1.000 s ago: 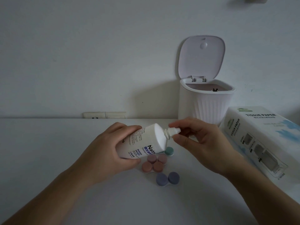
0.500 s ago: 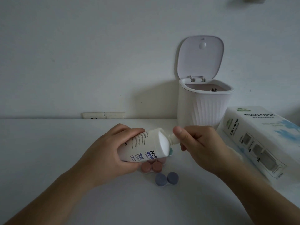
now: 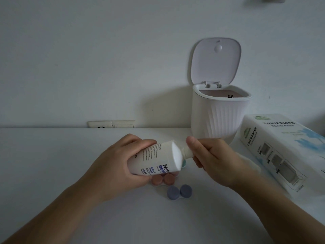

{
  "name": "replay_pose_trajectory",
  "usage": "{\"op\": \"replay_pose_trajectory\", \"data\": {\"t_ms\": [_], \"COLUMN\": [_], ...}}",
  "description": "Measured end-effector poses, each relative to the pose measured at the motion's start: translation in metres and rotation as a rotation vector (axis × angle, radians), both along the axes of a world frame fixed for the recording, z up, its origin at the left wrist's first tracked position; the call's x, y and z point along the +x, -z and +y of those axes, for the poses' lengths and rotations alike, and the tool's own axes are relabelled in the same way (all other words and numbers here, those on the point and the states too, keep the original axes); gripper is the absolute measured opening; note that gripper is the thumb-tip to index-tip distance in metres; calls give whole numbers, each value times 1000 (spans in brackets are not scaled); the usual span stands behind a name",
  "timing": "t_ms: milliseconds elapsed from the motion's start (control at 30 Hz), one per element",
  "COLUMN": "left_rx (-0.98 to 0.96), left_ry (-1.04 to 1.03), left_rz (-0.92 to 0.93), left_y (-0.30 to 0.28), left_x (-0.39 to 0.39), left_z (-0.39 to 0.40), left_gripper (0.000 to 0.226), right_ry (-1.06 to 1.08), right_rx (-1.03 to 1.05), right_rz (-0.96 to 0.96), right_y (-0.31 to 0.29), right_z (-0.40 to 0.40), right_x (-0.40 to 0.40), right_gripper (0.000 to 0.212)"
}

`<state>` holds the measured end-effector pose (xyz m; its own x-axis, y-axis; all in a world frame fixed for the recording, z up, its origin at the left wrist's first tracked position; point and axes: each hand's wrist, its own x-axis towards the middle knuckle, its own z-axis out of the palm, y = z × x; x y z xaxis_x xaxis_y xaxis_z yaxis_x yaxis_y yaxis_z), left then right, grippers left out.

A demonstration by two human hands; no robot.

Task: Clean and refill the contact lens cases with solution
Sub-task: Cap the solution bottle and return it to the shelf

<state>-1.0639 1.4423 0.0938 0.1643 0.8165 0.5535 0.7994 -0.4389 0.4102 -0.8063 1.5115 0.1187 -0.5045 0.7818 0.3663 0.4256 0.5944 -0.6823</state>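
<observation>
While the left hand wraps the solution bottle lying sideways above the lens cases on the surface, its neck points right, straight into the right hand, whose grip pinches the cap

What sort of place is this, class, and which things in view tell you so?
Probably a home desk or dresser top against a wall: a small lidded bin, a tissue paper pack, a wall socket, and contact lens cases on the white tabletop.
</observation>
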Motion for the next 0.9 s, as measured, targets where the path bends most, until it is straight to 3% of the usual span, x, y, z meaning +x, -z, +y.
{"op": "replay_pose_trajectory", "data": {"t_ms": [67,233,467,667,900], "left_rx": [-2,-9,-1,-3,18], "left_ry": [4,-9,-15,-15,-19], "left_rz": [-11,-4,0,-21,35], "left_y": [0,0,1,2,1], "left_x": [1,0,4,2,7], "left_z": [0,0,1,2,2], "left_gripper": [73,72,76,75,69], "right_ry": [4,-79,78,-44,127], "right_rx": [7,36,38,72,147], "right_rz": [13,124,0,49,-21], "right_y": [0,0,4,8,13], "right_z": [1,3,4,5,8], "right_x": [1,5,-5,-1,-11], "right_gripper": [75,34,79,39,65]}}
